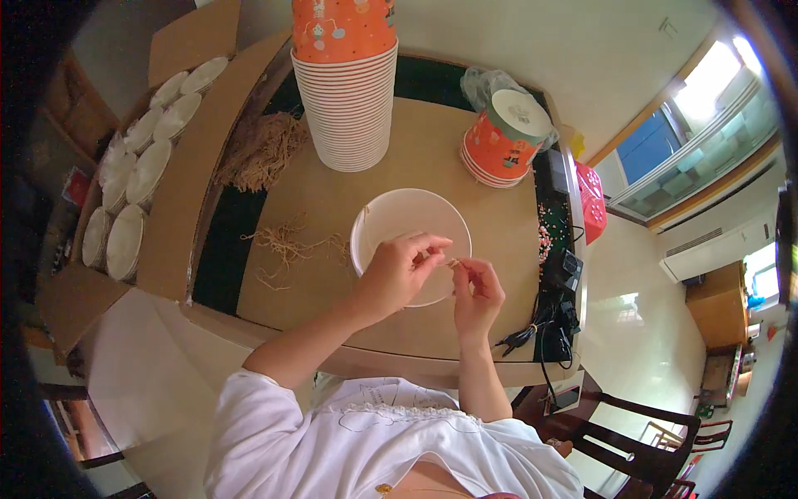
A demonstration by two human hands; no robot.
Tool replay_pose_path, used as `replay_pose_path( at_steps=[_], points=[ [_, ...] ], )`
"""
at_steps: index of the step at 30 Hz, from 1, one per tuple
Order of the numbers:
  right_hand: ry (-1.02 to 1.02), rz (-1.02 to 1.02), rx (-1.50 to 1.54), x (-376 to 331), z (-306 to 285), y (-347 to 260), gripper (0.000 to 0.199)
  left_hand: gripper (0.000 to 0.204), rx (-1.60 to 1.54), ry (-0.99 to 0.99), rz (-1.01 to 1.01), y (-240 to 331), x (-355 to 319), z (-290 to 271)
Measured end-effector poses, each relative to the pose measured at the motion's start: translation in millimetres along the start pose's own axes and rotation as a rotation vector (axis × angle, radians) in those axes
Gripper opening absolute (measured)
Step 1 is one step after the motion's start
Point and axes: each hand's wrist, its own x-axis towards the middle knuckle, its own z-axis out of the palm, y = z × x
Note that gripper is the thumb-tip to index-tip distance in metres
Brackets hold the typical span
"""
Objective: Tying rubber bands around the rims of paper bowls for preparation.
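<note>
A round white paper bucket [411, 212] stands on the brown board, its inside facing up. Over its near right part, my two hands meet. My right hand [477, 295] pinches a small tan bit of twine [453, 264] between thumb and fingertips. Close beside it, my left hand [399, 279] has its fingers bent and drawn toward the thumb; what lies between them, if anything, is too small to make out. Loose tan twine strands [287, 241] lie on the board left of the bucket, with a thicker bundle of twine [264, 150] farther back.
Behind the bucket rises a tall stack of orange-patterned paper buckets [349, 104]. A shorter stack [505, 137] stands back right, one bucket upside down. At left is a cardboard box [179, 200] of white-topped stacks. Small beads [544, 233] and black cables [540, 324] line the right edge.
</note>
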Motion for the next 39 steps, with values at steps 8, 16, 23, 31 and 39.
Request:
replay_pose_path(
  at_steps=[8,16,23,31,39],
  points=[
    [-0.109,-0.065,-0.059,1,-1,-8,0.014,0.009,0.164,-0.047,0.059,0,1,3],
    [-0.087,-0.035,-0.098,0,0,-9,0.013,0.009,0.071,-0.010,-0.011,-4,1,2],
    [-0.038,-0.015,-0.064,-2,2,-8,0.011,0.023,0.078,-0.144,-0.107,-6,-1,-4],
    [-0.054,-0.024,-0.050,0,0,-5,0.012,0.017,0.167,-0.120,0.060,-7,-4,-2],
    [-0.091,-0.031,-0.090,1,2,-12,0.014,0.008,0.084,-0.037,0.021,-4,-2,2]
  ],
)
